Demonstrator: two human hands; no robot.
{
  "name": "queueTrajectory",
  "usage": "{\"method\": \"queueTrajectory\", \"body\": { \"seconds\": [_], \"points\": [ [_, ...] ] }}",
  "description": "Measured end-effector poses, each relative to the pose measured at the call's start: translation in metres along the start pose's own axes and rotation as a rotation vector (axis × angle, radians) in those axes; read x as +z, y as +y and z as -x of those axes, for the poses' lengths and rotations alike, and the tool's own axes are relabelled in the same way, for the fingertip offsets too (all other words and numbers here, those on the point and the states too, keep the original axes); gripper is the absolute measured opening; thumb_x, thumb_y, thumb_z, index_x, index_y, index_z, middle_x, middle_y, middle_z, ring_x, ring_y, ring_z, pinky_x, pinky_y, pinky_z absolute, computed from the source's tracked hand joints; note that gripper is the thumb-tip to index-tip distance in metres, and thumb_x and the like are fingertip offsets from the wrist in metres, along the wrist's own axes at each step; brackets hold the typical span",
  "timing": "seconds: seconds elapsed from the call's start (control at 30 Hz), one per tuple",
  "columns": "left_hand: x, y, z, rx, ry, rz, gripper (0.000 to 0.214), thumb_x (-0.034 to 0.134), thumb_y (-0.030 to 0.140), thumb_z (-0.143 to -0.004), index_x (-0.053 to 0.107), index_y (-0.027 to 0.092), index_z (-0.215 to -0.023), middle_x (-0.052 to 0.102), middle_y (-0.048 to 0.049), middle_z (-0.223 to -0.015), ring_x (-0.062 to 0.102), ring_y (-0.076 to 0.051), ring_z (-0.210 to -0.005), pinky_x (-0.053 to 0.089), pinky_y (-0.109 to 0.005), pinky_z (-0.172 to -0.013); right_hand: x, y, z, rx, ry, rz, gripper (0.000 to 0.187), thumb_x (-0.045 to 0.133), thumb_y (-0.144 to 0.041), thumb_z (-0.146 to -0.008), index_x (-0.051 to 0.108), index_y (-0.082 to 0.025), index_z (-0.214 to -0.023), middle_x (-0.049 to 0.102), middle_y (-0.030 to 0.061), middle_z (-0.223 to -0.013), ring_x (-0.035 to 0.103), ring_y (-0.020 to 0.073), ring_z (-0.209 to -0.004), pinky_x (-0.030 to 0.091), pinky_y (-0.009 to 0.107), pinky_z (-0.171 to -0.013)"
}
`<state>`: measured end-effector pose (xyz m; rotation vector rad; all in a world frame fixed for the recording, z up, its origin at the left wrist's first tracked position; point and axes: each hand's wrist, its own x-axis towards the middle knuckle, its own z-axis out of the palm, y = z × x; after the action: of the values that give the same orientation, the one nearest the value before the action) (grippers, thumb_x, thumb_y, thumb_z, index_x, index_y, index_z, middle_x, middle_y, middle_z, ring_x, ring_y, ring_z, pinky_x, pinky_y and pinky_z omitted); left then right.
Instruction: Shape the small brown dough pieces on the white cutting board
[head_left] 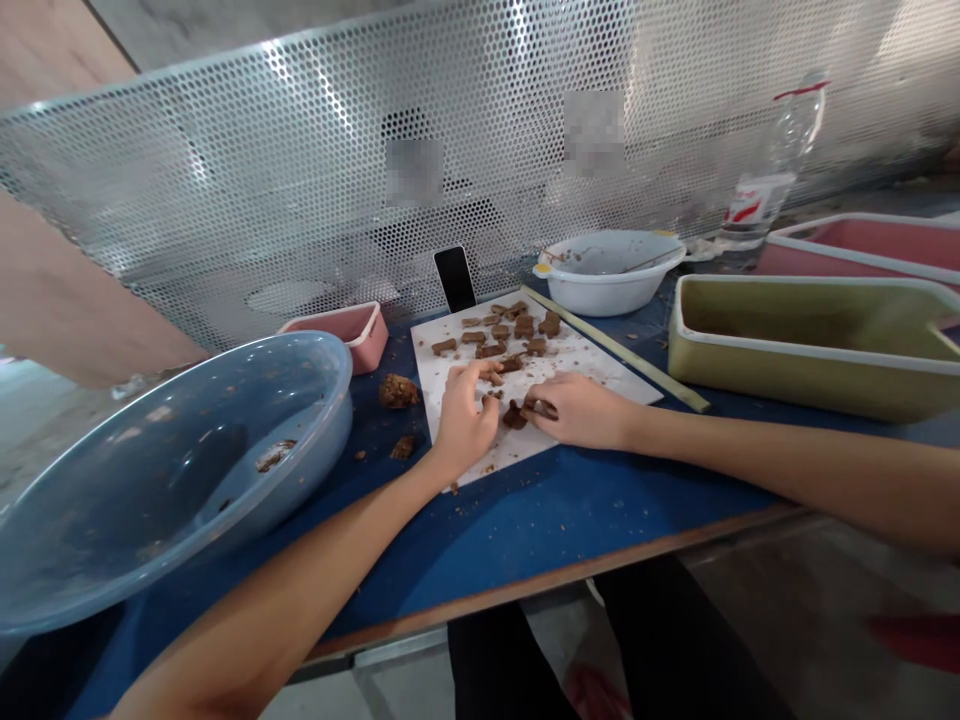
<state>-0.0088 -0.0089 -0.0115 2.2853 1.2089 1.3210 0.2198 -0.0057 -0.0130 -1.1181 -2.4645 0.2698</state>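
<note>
My left hand (466,412) rests over a white sheet (592,365), its thumb and forefinger curved and apart, with nothing visible gripped. From the right, my right hand (581,408) has its fingers pinched together at a dark brown clay-like piece (514,416) lying between the two hands. The fingers partly hide this piece. Just beyond my fingertips, several small brown molded pieces (491,350) are spread over the sheet, and brown crumbs dot its surface. A larger rough brown lump (397,391) and a smaller lump (403,447) sit on the blue tabletop (547,510), left of the sheet.
A large blue basin (330,400) stands at left, beside a small pink container (369,340). A phone (454,278) leans behind the sheet. A wooden strip (622,352), white basin (607,295), green trough (810,375), pink trough (795,255) and bottle (765,190) line the right. Perforated metal (300,180) rises behind.
</note>
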Motion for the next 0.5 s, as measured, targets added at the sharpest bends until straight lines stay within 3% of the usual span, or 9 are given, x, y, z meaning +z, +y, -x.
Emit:
{"method": "queueTrajectory", "body": {
  "seconds": [0.2, 0.37, 0.5],
  "points": [
    [-0.001, 0.002, 0.0, 0.021, -0.006, -0.021, 0.049, 0.052, -0.004, -0.08, 0.069, 0.023, -0.118, 0.078, -0.0058, -0.111, 0.066, -0.028, -0.118, 0.056, -0.046, -0.106, -0.008, 0.0, 0.001, -0.06, -0.023, 0.107, 0.029, 0.064, -0.044, -0.107, 0.075, -0.018, -0.098, 0.081, 0.011, -0.093, 0.075, 0.0279, -0.09, 0.05, 0.039, -0.089],
    [-0.004, 0.004, -0.001, 0.076, -0.023, -0.076, 0.034, 0.052, -0.003, -0.084, 0.074, 0.022, -0.084, 0.075, -0.006, -0.102, 0.064, -0.027, -0.108, 0.055, -0.047, -0.102, -0.016, 0.007, 0.003, -0.062, 0.001, 0.058, 0.025, 0.058, -0.031, -0.106, 0.079, -0.017, -0.109, 0.079, 0.0087, -0.086, 0.073, 0.0259, -0.084, 0.05, 0.037, -0.086],
    [-0.004, 0.002, 0.0, 0.154, -0.074, -0.143, 0.043, 0.051, -0.005, -0.084, 0.08, 0.024, -0.071, 0.074, -0.0071, -0.111, 0.06, -0.029, -0.116, 0.054, -0.051, -0.108, -0.024, 0.019, 0.004, -0.27, 0.013, 0.075, 0.031, 0.053, -0.031, -0.108, 0.081, -0.018, -0.104, 0.082, 0.01, -0.091, 0.072, 0.0249, -0.085, 0.048, 0.038, -0.088]
  ]
}}
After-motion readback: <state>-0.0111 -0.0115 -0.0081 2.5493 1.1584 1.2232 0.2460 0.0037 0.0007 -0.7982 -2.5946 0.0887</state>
